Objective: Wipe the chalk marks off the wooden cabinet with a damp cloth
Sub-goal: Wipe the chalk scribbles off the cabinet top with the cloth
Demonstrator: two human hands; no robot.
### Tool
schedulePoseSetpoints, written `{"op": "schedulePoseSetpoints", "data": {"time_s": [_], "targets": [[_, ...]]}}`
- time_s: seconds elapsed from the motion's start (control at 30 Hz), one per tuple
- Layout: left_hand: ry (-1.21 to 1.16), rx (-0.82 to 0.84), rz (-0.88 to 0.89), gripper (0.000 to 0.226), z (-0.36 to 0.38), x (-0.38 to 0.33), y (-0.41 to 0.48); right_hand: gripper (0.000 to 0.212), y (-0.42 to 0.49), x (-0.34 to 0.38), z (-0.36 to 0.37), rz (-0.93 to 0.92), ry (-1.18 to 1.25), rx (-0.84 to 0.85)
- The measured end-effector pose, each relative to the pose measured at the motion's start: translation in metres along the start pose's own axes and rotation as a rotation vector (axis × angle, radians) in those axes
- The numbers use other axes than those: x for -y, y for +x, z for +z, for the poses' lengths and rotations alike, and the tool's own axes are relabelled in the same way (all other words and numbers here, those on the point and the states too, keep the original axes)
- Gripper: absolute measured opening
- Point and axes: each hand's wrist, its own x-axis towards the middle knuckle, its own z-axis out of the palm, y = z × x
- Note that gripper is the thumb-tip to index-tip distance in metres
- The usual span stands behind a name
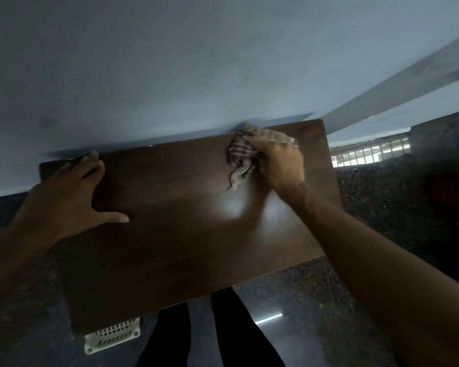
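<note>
- Cloth (240, 154), striped and crumpled, sits bunched under my right hand (278, 165). My fingers are curled over it and grip it against the wood, and a loose tail trails out from the thumb side of that hand.
- Cabinet (170, 247), dark brown wood with a flat top, lies under both my hands. The cloth is at its far edge, just beyond my right fingertips, where the top meets the wall (170, 62).
- Left hand (64, 197) rests flat on the top, well apart from the right. Its fingers are straight and spread, its thumb points toward the other hand, and its fingertips reach the back edge. It holds nothing.
- Glare (231, 207) shows as a pale patch on the wood, just on my side of the right hand and beside that wrist.
- Chalk marks are too faint in this dim light for me to tell.
- Legs (223, 337) in black stand below the near edge of the cabinet, between my two forearms, on a dark speckled floor (302, 300).
- Plastic grille (112, 337), white and slotted, pokes out from under the near edge, below my left forearm.
</note>
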Motion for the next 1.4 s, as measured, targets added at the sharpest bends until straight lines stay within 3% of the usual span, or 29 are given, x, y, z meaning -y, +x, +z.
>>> {"op": "schedulePoseSetpoints", "data": {"time_s": [0.2, 0.37, 0.57, 0.67, 0.83, 0.9, 1.03, 1.1, 1.2, 1.37, 1.4], "targets": [[0.025, -0.013, -0.017, 0.151, 0.016, -0.005, 0.001, 0.044, 0.025, -0.087, -0.016, 0.199, -0.079, -0.101], [0.091, -0.064, 0.040, 0.142, 0.013, -0.012, -0.006, 0.046, -0.001, -0.094, -0.011, 0.214, -0.055, -0.127], [0.126, -0.073, 0.059, 0.139, 0.008, -0.022, -0.014, 0.049, -0.111, -0.076, 0.009, 0.263, -0.046, -0.074], [0.135, -0.056, 0.056, 0.139, 0.006, -0.023, -0.015, 0.058, -0.175, -0.024, 0.035, 0.070, -0.031, -0.097], [0.157, -0.039, 0.038, 0.141, 0.003, -0.027, -0.016, 0.042, -0.250, 0.082, 0.076, -0.230, 0.235, 0.049], [0.149, -0.044, 0.036, 0.141, 0.004, -0.027, -0.016, 0.041, -0.253, 0.088, 0.079, -0.264, 0.284, 0.042], [0.128, -0.052, 0.033, 0.141, 0.002, -0.027, -0.020, 0.046, -0.232, 0.049, 0.060, -0.368, 0.150, 0.019], [0.109, -0.055, 0.028, 0.141, 0.000, -0.027, -0.023, 0.049, -0.211, 0.024, 0.047, -0.290, 0.061, -0.060], [0.070, -0.052, 0.022, 0.141, -0.002, -0.026, -0.027, 0.054, -0.170, 0.004, 0.033, -0.031, 0.012, -0.092], [0.047, -0.060, 0.022, 0.140, -0.005, -0.024, -0.030, 0.041, -0.102, 0.059, 0.031, 0.237, -0.114, -0.099], [0.047, -0.061, 0.025, 0.142, -0.005, -0.023, -0.030, 0.049, -0.094, 0.078, 0.033, 0.245, -0.075, -0.109]]}}
